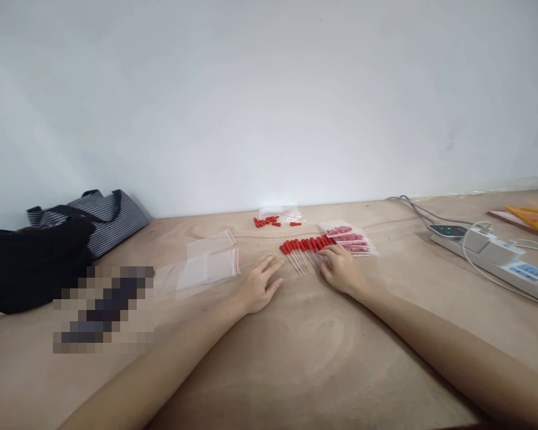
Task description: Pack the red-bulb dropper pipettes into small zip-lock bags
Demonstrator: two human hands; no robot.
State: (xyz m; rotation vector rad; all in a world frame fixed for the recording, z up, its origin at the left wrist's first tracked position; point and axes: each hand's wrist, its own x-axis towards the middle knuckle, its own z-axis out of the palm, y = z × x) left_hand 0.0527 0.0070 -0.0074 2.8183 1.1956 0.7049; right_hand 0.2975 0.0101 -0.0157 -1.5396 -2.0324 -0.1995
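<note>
A row of red-capped thin clear tubes [301,258] lies side by side on the wooden table [296,358]. My right hand [342,270] rests over the right end of the row, its fingers bent onto the tubes; what they hold, if anything, is hidden. To the left of the row, my left hand [260,285] has its fingers apart and holds nothing. Clear plastic bags [208,267] lie flat beyond and left of it. Bags with red pieces inside [352,240] sit just beyond my right hand. Loose red caps [266,221] lie near the wall.
A black bag [36,263] and a striped bag [116,224] stand at the left, with a pixelated object [105,310] nearby. On the right are a power strip [497,257] with cables, a dark device [448,230] and yellow-orange items [533,218].
</note>
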